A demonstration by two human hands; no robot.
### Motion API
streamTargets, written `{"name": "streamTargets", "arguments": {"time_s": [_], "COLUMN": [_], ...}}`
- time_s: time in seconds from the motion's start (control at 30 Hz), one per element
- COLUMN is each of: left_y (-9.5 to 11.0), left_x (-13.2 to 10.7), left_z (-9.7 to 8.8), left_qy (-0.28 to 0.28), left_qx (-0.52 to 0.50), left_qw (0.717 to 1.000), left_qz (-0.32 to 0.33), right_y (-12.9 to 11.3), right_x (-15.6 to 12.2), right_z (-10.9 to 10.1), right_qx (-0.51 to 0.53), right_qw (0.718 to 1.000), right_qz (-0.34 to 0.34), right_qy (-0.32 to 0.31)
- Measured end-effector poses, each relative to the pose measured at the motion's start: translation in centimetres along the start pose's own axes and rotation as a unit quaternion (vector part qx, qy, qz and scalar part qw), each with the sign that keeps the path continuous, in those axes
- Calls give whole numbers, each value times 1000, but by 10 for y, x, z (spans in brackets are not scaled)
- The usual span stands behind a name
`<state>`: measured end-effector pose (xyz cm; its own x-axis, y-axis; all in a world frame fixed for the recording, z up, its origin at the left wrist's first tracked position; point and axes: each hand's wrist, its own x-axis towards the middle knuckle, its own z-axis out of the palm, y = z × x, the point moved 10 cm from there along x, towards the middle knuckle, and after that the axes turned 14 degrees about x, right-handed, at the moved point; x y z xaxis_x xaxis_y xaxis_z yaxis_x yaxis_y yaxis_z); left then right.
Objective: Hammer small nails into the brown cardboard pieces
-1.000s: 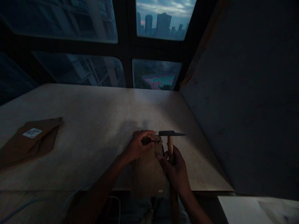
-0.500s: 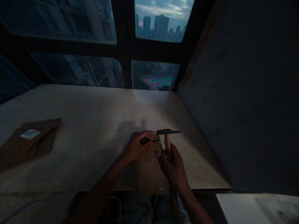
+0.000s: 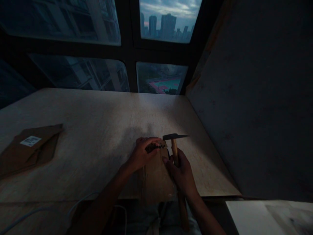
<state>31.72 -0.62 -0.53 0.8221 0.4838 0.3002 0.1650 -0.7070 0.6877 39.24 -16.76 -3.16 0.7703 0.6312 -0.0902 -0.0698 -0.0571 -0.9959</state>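
A brown cardboard box (image 3: 156, 179) stands near the table's front edge, its top edge torn and ragged around a dark gap. My left hand (image 3: 141, 154) is closed on that torn edge, with fingers and thumb on either side of the gap. In my right hand (image 3: 183, 171) is a hammer (image 3: 174, 150) with a wooden handle and a dark head, one end of which tapers to a point. The head sits just above the box's top right corner. My right thumb rests against the box's right side. What lies inside the box is hidden.
Flattened cardboard (image 3: 26, 151) with a white label lies at the left of the pale table (image 3: 97, 111). A cable (image 3: 84, 197) runs along the front left. Windows (image 3: 168, 26) stand behind, and a grey wall (image 3: 259, 114) borders the right side. The light is dim.
Both hands stay almost in place on the box. The hammer head has shifted very slightly up and left, and the whole view has moved a little.
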Motion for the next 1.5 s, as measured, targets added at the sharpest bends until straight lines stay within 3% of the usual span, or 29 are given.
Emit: {"name": "streamTargets", "arguments": {"time_s": [0.27, 0.9, 1.5], "left_y": [-5, -4, -8], "left_x": [2, 2, 1], "left_z": [2, -6, -1], "left_qy": [-7, 55, 39], "left_qx": [-50, -28, -93], "left_qw": [998, 997, 993], "left_qz": [-23, -45, -54], "right_y": [0, -4, -3], "right_x": [0, 3, 4], "right_z": [0, 0, 0], "right_qx": [7, -12, -28], "right_qw": [1000, 1000, 1000], "right_qz": [1, -5, -5], "right_qy": [-2, -5, -4]}}
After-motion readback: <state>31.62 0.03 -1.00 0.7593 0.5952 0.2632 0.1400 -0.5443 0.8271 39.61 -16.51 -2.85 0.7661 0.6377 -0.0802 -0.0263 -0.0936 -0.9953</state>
